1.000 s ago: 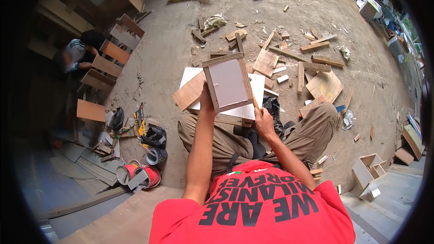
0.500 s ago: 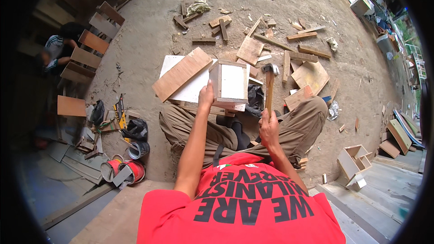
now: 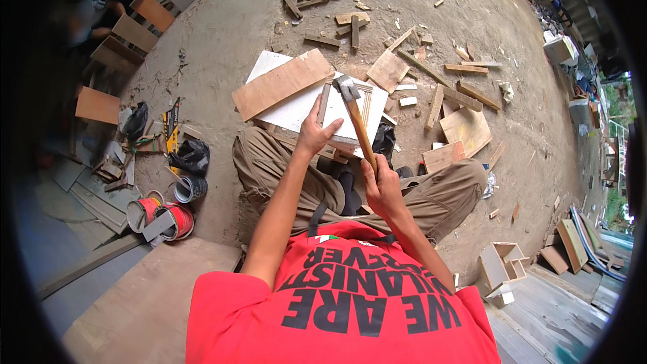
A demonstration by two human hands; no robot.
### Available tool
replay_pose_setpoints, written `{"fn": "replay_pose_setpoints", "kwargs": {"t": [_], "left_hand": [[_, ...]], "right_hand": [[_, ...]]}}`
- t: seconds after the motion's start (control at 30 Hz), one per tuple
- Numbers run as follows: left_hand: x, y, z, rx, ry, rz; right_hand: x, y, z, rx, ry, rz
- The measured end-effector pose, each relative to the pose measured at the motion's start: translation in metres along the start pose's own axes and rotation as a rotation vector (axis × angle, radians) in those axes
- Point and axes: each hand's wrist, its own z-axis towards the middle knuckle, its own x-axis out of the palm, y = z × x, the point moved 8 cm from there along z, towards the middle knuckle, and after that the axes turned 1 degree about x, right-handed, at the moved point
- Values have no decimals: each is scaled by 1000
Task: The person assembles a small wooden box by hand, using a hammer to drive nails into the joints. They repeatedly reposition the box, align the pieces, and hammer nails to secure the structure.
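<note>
The right hand [image 3: 382,182] is closed round the hammer [image 3: 360,120]; the left hand [image 3: 317,135], half open, thumb spread, touches the box [image 3: 337,109] near the white board's [image 3: 288,114] right edge.

soft daylight reached the hammer [image 3: 362,128], its outline fairly crisp. far left of the hammer, a person [image 3: 98,1] showed dim and smudged in deep shadow; far right of it, greenery [image 3: 614,104] glowed brightly. straight edges well away from it bowed toward blackness at either side.
</note>
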Motion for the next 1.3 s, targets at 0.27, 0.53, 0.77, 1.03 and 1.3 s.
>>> {"fn": "replay_pose_setpoints", "kwargs": {"t": [0.27,0.53,0.77,1.03,1.3], "left_hand": [[-7,21,8,21,79,87],[3,7,3,-103,82,-91],[-3,10,3,38,55,33],[-4,6,1,1,34,99],[2,-6,-4,-34,47,-63]], "right_hand": [[-6,-18,8,84,22,-24],[-5,-28,7,93,96,-76],[0,-31,6,69,100,-124],[-3,-12,6,82,115,-139],[-10,-37,10,133,41,-97]]}}
